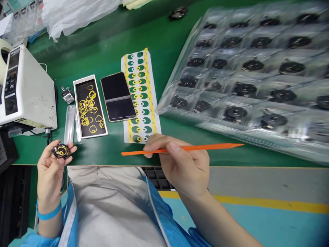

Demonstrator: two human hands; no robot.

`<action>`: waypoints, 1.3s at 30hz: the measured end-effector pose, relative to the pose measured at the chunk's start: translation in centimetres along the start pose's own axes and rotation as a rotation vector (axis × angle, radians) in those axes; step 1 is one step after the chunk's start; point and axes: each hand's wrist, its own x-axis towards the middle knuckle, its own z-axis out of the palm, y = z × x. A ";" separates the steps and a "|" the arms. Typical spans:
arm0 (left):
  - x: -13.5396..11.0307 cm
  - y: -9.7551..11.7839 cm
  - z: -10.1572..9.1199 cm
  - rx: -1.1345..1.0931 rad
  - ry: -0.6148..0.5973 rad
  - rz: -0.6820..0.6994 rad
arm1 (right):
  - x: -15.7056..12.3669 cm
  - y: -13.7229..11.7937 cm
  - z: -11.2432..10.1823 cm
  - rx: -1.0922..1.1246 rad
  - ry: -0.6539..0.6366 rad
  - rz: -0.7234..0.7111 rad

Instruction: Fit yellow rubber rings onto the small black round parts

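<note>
My left hand (52, 168) grips a small round black part (61, 151) by its rim; a yellow ring shape shows on its face. In my right hand (181, 161) is a long orange plastic stick (213, 146), pinched between thumb and fingers and lying nearly level. Its blunt end points left, its tapered end right. Beyond my hands a white-rimmed box (105, 127) holds several thin yellow rings (93, 129). Beside the box lies a phone (117, 87), overlapping a sheet of yellow-edged stickers (155, 120) with round cut-outs.
A large clear tray (177, 118) with several black round parts fills the right. At left stand a white tape dispenser (33, 89), a small metal piece (67, 95) and a clear plastic strip (69, 123). Another black part (178, 13) and white plastic sheeting (74, 15) lie at the back.
</note>
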 end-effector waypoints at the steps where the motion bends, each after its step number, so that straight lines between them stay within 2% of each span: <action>1: 0.0 -0.2 -0.1 -0.004 0.003 -0.007 | 0.0 0.1 0.0 -0.002 0.001 -0.003; 7: -0.2 -0.5 -1.2 -0.018 0.045 -0.022 | 0.3 0.5 0.0 -0.017 0.006 -0.055; 14: -0.4 -0.1 -2.6 0.031 0.079 0.030 | 0.6 0.7 -0.4 0.049 -0.026 -0.033; 24: 0.2 -0.3 -1.8 0.070 0.035 0.008 | 0.4 0.5 -0.4 0.042 0.025 -0.006; 33: -0.2 -0.3 -2.2 0.063 0.049 -0.011 | 0.3 0.5 -0.1 -0.031 0.066 0.014; 36: -0.6 -0.2 -2.7 0.049 0.065 -0.011 | 0.4 0.6 0.0 -0.042 0.071 0.016; 39: -1.5 0.0 -4.1 0.022 0.110 0.004 | 0.1 0.9 -0.1 -0.083 0.095 0.017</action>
